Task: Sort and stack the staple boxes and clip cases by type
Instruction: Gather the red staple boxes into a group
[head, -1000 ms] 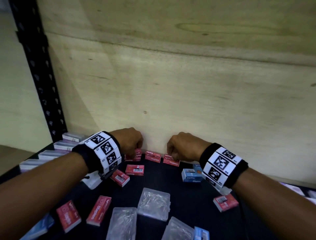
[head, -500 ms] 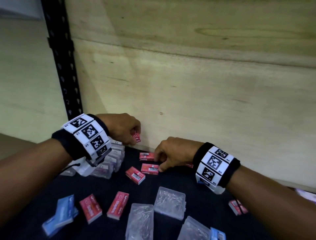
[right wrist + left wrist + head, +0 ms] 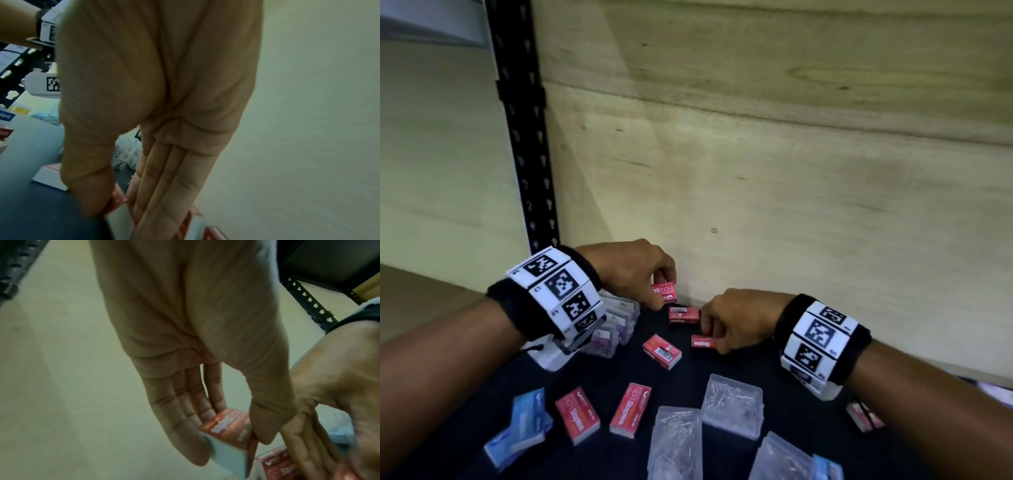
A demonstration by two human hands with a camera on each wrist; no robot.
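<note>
My left hand [image 3: 654, 291] pinches a red staple box [image 3: 664, 293] between thumb and fingers, held just above the dark shelf by the plywood back wall; the left wrist view shows the same red staple box [image 3: 228, 426] in that grip. My right hand [image 3: 717, 334] grips another red staple box [image 3: 702, 342] low on the shelf; that box [image 3: 120, 209] shows between thumb and fingers in the right wrist view. Another red box [image 3: 683, 314] lies flat between the two hands. Clear clip cases [image 3: 732, 404] lie in front.
More red boxes [image 3: 661, 351] [image 3: 631, 409] [image 3: 577, 418] and blue boxes [image 3: 524, 425] lie scattered on the dark shelf. A row of clear cases with purple contents [image 3: 613, 329] stands under my left wrist. A black perforated post [image 3: 524, 137] rises at left; the plywood wall [image 3: 791, 205] closes the back.
My left hand has lifted a red box off the shelf and moved left. My right hand has slid left along the wall and taken hold of another red box.
</note>
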